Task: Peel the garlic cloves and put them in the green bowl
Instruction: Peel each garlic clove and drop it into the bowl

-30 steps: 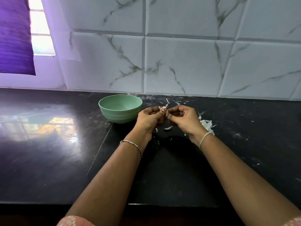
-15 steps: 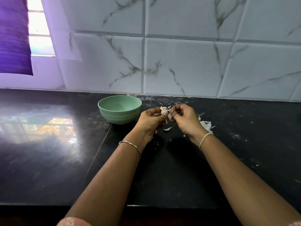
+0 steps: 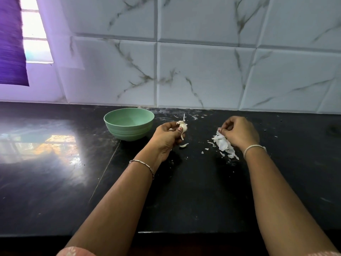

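Pinching a half-peeled garlic clove [image 3: 183, 127], the left hand [image 3: 166, 138] has the green bowl [image 3: 129, 133] just to its left; the right hand [image 3: 239, 133] pinches skins [image 3: 224, 145] heaped beneath it on the black counter [image 3: 191, 193], marble tiles [image 3: 203, 74] beyond

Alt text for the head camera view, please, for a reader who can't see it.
A person's left hand holds a partly peeled garlic clove beside a green bowl on a black counter. The right hand, off to the right, pinches at a pile of garlic skins.

Glossy black stone counter [image 3: 55, 182] (papery peels [image 3: 224, 144])
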{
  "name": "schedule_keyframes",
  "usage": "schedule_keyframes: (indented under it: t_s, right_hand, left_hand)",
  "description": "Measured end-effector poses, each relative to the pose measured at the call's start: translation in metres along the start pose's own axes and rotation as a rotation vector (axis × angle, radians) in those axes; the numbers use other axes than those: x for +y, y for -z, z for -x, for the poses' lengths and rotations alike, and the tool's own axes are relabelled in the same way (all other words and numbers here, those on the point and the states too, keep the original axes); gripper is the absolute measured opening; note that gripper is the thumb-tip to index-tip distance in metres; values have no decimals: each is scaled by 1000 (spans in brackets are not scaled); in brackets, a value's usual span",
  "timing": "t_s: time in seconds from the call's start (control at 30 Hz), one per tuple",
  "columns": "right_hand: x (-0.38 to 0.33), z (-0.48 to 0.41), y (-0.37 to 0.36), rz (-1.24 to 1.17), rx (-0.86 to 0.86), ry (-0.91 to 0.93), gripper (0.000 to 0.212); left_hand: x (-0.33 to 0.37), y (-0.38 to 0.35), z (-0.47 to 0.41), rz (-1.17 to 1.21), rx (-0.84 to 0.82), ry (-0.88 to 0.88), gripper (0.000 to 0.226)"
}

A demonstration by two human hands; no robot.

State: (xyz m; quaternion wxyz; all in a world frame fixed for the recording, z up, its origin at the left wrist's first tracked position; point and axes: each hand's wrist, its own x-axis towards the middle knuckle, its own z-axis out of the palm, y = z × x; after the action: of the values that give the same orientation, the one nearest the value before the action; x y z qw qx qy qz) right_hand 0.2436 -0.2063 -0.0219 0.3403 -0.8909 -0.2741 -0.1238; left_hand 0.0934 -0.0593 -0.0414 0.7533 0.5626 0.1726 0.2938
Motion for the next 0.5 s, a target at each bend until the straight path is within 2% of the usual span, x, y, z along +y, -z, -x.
schedule_keyframes:
  t_s: [0.23,0.4,0.47,0.5]
  right_hand:
    - [11,-4,1,22,-45,-73,10]
    - [3,-2,2,-97,140,-24,16]
    - [-4,1,1,-144,116,21,28]
    - [-9,2,-2,-222,59,71,26]
  left_hand:
    - [-2,-3,2,-12,-65,9,11]
    - [-1,-4,4,-13,-73,10,9]
    - [-1,-4,4,-11,-73,19,8]
    - [-1,-5,4,-12,-72,22,10]
